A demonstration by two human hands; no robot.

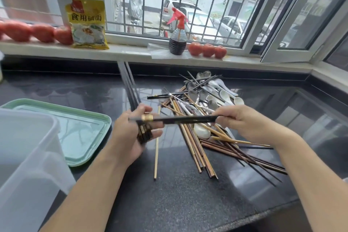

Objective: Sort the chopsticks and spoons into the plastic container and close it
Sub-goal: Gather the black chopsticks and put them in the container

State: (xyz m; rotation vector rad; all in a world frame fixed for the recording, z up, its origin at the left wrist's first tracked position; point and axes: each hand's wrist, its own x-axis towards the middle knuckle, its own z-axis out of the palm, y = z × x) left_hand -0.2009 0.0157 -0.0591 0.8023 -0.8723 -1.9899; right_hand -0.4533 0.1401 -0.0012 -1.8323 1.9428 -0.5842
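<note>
Fingers of the left hand [131, 133] clamp a bundle of black chopsticks [144, 133]; the right hand [243, 122] pinches one black chopstick [180, 119] crosswise. The dark counter [169, 194] carries the clear plastic container [24, 160], its green lid [75, 128], then the heap of chopsticks and spoons [205, 111] behind the hands. Six tomatoes, one packet [87, 23], one spray bottle [178, 37] line the sill.

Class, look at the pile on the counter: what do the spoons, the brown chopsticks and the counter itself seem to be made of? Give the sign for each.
Grey spoons: likely polished metal, mirror-like shine. White spoons: probably glazed ceramic, possibly plastic; opaque, glossy. Brown chopsticks: apparently wood or bamboo, matt, brown and tan. Counter: seemingly polished dark stone, speckled, reflecting the window.
</note>
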